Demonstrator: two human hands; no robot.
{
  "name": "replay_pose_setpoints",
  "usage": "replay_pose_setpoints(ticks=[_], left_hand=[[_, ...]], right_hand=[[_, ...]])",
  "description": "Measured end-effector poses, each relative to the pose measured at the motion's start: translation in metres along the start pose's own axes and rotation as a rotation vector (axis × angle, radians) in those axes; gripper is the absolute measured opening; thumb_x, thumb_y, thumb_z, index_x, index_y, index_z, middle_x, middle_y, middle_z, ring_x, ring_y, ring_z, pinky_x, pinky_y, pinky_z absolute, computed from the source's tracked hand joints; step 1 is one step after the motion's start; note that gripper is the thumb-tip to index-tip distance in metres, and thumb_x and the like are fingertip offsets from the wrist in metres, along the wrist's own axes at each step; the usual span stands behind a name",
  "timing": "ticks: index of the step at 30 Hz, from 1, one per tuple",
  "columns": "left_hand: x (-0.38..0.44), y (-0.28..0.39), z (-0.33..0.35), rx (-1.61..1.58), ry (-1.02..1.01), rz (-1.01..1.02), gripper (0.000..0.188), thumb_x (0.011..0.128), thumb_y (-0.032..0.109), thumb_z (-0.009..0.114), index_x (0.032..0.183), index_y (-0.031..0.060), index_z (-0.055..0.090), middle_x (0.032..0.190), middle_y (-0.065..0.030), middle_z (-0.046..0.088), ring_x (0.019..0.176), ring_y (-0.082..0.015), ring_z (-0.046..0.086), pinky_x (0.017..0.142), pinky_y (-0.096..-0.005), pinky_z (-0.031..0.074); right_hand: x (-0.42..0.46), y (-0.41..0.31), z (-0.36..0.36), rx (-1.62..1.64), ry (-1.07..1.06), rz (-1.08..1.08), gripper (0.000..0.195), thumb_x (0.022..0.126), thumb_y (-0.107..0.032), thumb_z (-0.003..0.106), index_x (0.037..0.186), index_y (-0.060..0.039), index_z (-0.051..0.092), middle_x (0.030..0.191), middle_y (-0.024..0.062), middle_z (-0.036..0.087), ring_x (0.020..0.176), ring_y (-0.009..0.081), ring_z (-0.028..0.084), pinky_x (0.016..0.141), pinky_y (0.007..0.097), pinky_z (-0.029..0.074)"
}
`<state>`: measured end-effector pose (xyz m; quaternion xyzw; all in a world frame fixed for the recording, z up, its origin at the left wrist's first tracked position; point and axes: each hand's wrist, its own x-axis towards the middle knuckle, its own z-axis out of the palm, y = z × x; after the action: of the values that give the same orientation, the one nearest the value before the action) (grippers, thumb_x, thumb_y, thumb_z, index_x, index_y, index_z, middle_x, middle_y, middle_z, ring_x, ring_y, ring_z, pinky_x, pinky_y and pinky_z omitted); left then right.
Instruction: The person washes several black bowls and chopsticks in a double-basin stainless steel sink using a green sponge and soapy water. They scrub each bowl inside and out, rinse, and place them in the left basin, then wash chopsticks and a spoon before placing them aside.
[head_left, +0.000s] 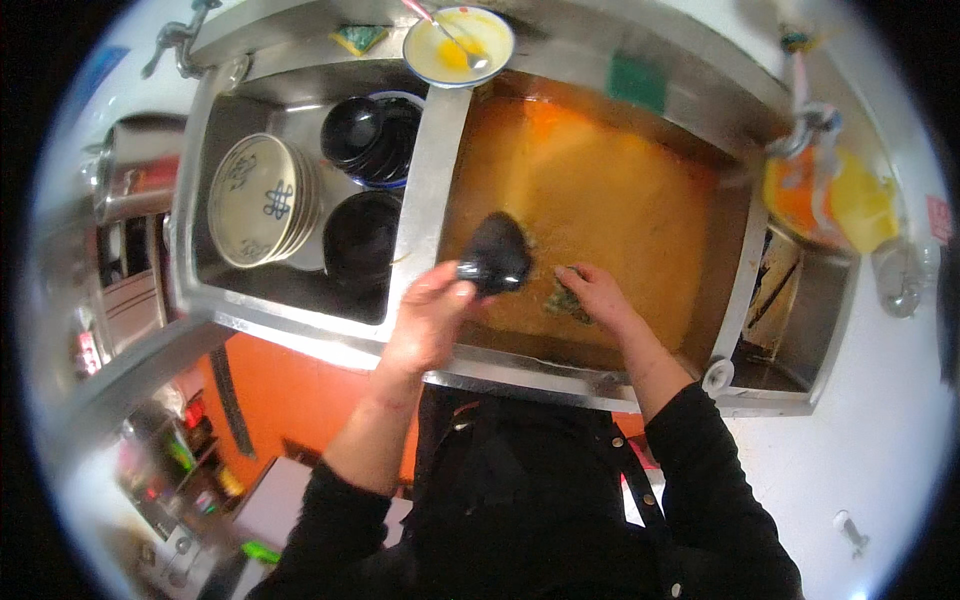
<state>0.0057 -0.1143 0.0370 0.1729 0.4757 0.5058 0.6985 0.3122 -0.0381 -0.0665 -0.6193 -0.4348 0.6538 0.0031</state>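
My left hand (431, 315) grips a small glossy black bowl (495, 255) by its edge, tilted above the large sink basin. Just to the right, my right hand (596, 296) holds a dark greenish scrubbing cloth or pad (568, 300), a short way apart from the bowl. Both are over cloudy orange-brown water (615, 202) that hides the basin's bottom. In the left basin, patterned cream plates or shallow bowls (259, 199) stand on edge in a stack. Beside them are nested black bowls (352, 131) and another black bowl (364, 232).
A white bowl (420, 56) with a spoon and yellow liquid rests at the back of the steel divider (424, 210). A sponge (358, 39) and a green scouring pad (636, 81) lie on the back ledge. Taps (178, 45) (810, 124) flank the sinks. A narrow basin (795, 322) adjoins at right.
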Motion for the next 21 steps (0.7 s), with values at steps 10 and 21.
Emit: replay_pose_setpoints(ticks=[10,21], left_hand=[[-0.006,0.087,-0.103,1.485,0.288,0.393,0.021,0.098,-0.001,0.071,0.118,-0.0012,0.077,0.110,-0.0171,0.073,0.100,-0.0356,0.074,0.091,-0.0425,0.060],[0.044,0.042,0.006,1.112,0.094,0.623,0.028,0.096,-0.013,0.059,0.115,0.0008,0.074,0.128,-0.0181,0.072,0.122,-0.0385,0.070,0.107,-0.0402,0.055]], right_hand=[[0.122,0.001,-0.103,-0.212,0.785,-0.161,0.060,0.100,-0.022,0.067,0.157,-0.0059,0.056,0.148,0.0230,0.067,0.135,0.0362,0.066,0.110,0.0457,0.055],[0.220,-0.056,-0.037,-0.901,0.255,-0.223,0.043,0.100,-0.031,0.064,0.129,-0.0021,0.077,0.136,0.0268,0.074,0.127,0.0402,0.071,0.106,0.0503,0.057]])
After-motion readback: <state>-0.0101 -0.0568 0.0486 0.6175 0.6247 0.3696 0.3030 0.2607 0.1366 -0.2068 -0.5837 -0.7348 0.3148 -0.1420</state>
